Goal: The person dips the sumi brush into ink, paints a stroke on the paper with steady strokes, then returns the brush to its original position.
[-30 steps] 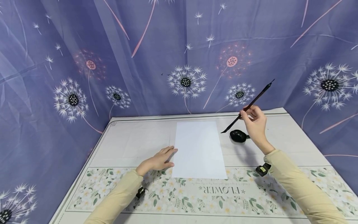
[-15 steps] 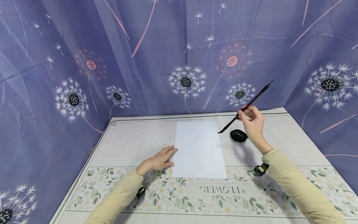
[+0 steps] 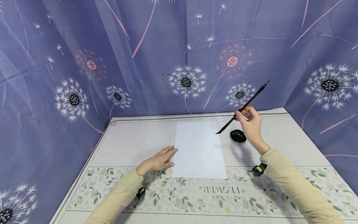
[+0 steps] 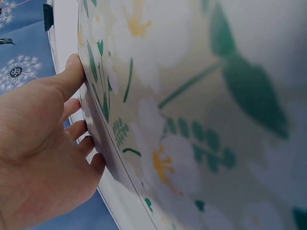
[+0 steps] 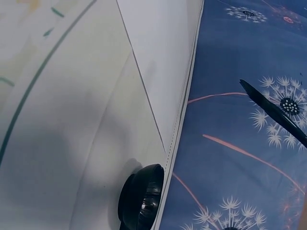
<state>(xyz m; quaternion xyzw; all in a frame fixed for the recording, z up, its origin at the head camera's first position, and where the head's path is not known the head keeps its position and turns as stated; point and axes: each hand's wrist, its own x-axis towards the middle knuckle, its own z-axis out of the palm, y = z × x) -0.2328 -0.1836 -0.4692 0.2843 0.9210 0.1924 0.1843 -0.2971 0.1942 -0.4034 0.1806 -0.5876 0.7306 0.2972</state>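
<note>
My right hand point(image 3: 251, 127) pinches a dark writing brush point(image 3: 253, 98) by its middle, held slanted with the black tip low and to the left. That tip is over the right edge of a blank white sheet of paper point(image 3: 197, 149); whether it touches the sheet cannot be told. In the right wrist view the brush point(image 5: 273, 111) shows only its tip end. Just left of the right wrist stands a small glossy black dish point(image 3: 237, 136), partly behind the hand. My left hand point(image 3: 159, 159) rests flat, its fingertips on the paper's left edge.
A white table cover point(image 3: 134, 140) with a flowered band point(image 3: 167, 199) lies under everything. Purple curtains point(image 3: 156, 62) with dandelion prints hang at the back and both sides. A black wrist device point(image 3: 259, 169) sits at the right sleeve.
My right hand has moved a little to the left with the brush, bringing its tip from beside the paper to over its right edge. The left hand and the paper stay in place.
</note>
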